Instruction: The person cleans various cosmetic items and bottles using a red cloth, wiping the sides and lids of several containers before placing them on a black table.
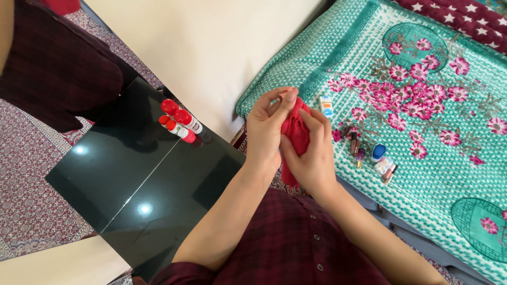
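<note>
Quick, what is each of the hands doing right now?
Left hand: closed on the red cloth, fingertips pinching its top.
Right hand: closed around the same red cloth from the other side.

Small cosmetics (369,153), perhaps lipsticks, lie on the teal floral bedspread (449,174).

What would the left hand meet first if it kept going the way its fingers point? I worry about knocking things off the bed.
Probably only the red cloth that the left hand already grips; beyond lies the green floral blanket, though depth is unclear.
</note>
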